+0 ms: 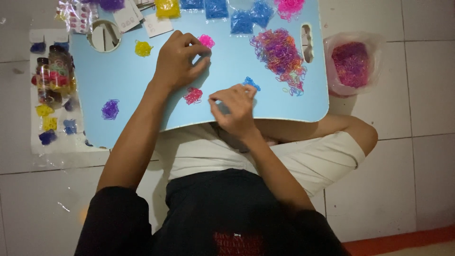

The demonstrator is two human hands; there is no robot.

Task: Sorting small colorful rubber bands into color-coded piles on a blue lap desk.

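Note:
A light blue lap table lies across my legs. My left hand rests palm down on it, fingertips touching a small pink pile of rubber bands. My right hand hovers near the table's front edge with thumb and fingers pinched together; whether a band is between them I cannot tell. A small blue pile lies just beyond it. A red pile sits between the hands. A big mixed heap of pink, purple and orange bands lies to the right.
Yellow and purple piles lie on the table's left. Small bags of bands line the far edge. A plastic bag of pink bands sits on the tiled floor at right. Jars and sorted piles lie on a sheet at left.

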